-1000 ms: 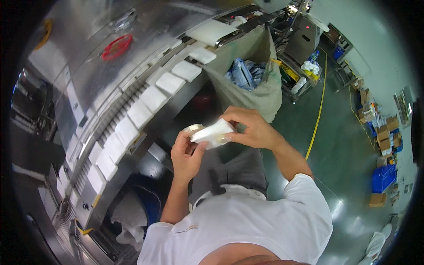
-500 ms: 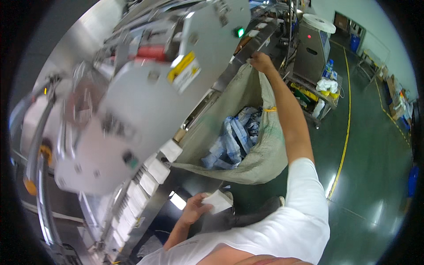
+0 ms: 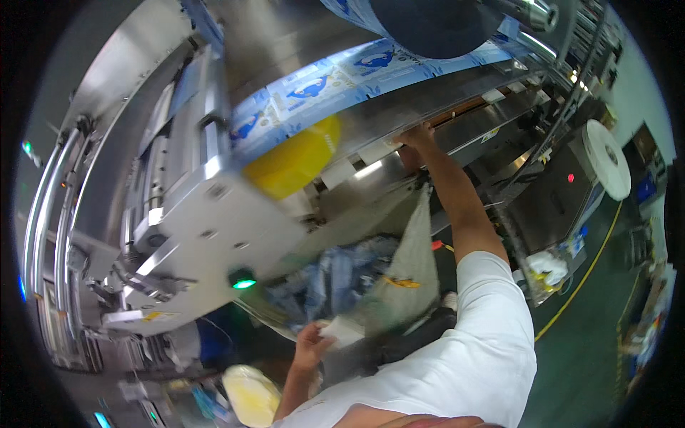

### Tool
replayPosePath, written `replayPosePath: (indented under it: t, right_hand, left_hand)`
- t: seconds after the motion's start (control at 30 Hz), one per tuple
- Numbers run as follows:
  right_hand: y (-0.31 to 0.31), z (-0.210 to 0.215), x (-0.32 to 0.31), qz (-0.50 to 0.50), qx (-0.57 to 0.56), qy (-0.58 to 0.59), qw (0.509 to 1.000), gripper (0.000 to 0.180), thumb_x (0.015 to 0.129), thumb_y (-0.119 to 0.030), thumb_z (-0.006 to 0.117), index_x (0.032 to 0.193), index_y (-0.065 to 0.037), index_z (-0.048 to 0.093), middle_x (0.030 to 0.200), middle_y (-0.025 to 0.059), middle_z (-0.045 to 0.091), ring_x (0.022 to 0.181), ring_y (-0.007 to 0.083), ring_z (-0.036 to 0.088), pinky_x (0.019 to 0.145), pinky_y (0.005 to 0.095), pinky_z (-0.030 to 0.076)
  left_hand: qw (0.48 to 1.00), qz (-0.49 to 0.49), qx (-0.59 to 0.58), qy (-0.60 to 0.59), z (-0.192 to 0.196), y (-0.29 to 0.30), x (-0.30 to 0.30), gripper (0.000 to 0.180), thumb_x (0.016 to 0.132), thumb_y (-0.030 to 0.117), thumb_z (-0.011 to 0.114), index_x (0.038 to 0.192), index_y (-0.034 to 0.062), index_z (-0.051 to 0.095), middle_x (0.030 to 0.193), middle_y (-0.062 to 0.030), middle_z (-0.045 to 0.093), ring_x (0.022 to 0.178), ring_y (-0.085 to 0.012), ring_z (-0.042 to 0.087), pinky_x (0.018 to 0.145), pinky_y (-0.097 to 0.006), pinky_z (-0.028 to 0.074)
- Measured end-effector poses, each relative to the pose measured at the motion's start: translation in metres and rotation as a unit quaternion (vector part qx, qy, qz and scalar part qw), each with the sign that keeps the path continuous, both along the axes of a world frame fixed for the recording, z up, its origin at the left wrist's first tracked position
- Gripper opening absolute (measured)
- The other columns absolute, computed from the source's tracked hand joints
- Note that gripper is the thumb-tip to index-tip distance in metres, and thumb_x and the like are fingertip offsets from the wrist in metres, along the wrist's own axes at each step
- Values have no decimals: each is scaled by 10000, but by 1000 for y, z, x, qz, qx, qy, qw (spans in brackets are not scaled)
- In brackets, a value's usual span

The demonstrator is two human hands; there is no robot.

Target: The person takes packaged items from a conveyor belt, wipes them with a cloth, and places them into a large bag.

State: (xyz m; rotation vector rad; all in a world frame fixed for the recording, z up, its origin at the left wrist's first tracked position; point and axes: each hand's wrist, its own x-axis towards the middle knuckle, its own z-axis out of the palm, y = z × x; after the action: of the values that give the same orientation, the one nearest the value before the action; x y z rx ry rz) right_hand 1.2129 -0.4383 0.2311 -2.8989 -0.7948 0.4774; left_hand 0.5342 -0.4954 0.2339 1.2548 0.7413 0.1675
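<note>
White packet: we see a small white packet [image 3: 342,331] low in the middle, pinched at its left edge.
Left hand: our left hand [image 3: 312,347] has its fingers closed on the packet, just near the open sack.
Right hand: our right hand [image 3: 416,135] reaches far up to the steel machine [image 3: 214,214]; its fingers rest against the metal edge, and we cannot tell whether they grip anything.
Sack: a grey-green sack [image 3: 410,264] hangs between our arms, with blue and white wrappers [image 3: 342,274] inside.
Printed film: a blue and white band [image 3: 321,89] runs across the far side, above a yellow roll [image 3: 292,160].
Light: a green lamp [image 3: 243,282] glows on the left.
Paper roll: a white roll [image 3: 606,158] stands far right.
</note>
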Motion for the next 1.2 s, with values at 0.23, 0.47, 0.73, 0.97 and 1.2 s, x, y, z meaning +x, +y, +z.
replayPosePath:
  t: [0.23, 0.47, 0.73, 0.97, 1.2]
  right_hand:
    - [-82, -12, 126, 13, 175, -224, 959, 578, 936, -378, 673, 1358, -3, 550, 1247, 192, 650, 1080, 367, 690, 874, 456, 584]
    - [-274, 8, 33, -23, 487, -99, 867, 583, 868, -54, 793, 1351, 49, 482, 1180, 193, 665, 1050, 300, 670, 883, 371, 554]
    - [-436, -87, -110, -123, 420, 136, 889, 633, 848, -92, 835, 1360, 40, 487, 1211, 112, 610, 1150, 210, 569, 1021, 358, 466]
    - [-493, -69, -126, -177, 433, 298, 832, 612, 809, -62, 819, 1340, -33, 516, 1141, 109, 678, 1028, 194, 662, 913, 345, 534]
    - [-484, -65, -119, -193, 401, 319, 837, 643, 825, -88, 835, 1367, -34, 493, 1209, 124, 657, 1086, 211, 646, 948, 343, 523]
  left_hand:
    - [999, 7, 45, -29, 42, -65, 65, 449, 862, -97, 719, 1287, 5, 617, 1195, -97, 677, 963, -171, 690, 792, -320, 604]
    - [996, 17, 52, -65, 48, -65, 287, 391, 894, 113, 784, 1241, -14, 656, 1070, -63, 705, 918, -147, 673, 814, -315, 543]
    - [976, -51, 201, -60, -35, 9, 694, 622, 810, 308, 856, 1315, 16, 637, 1121, -86, 698, 971, -213, 677, 805, -317, 544]
    - [984, -63, 147, 75, -118, -11, 896, 593, 837, 371, 813, 1317, 67, 646, 1200, -131, 677, 1051, -281, 672, 852, -422, 555]
    - [873, -119, 463, 94, -72, -31, 904, 555, 916, 358, 733, 1367, 68, 592, 1263, -128, 651, 1148, -287, 640, 961, -440, 516]
